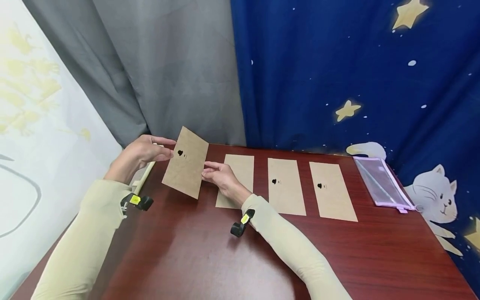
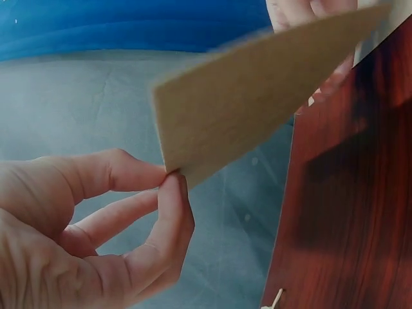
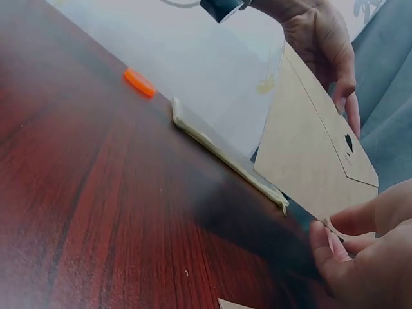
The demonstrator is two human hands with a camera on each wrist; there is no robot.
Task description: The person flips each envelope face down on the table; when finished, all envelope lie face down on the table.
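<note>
A brown paper envelope (image 1: 189,166) with a small black hat print is held up, tilted, above the table's left part. Its left edge is pinched by my left hand (image 1: 140,153), thumb against fingers, as the left wrist view shows at the envelope's corner (image 2: 219,109). On the opposite edge my right hand (image 1: 224,180) pinches it low down. The right wrist view shows flap lines on the envelope (image 3: 309,135). Beneath my right hand and forearm lies another brown envelope (image 1: 240,166), partly covered.
Two more envelopes (image 1: 286,193) lie flat to the right in a row. A purple-edged mesh pouch (image 1: 382,181) is at the far right. On the left edge lies a cream-edged pouch (image 3: 219,151), near an orange piece (image 3: 139,82). Curtains (image 1: 180,62) stand behind the table.
</note>
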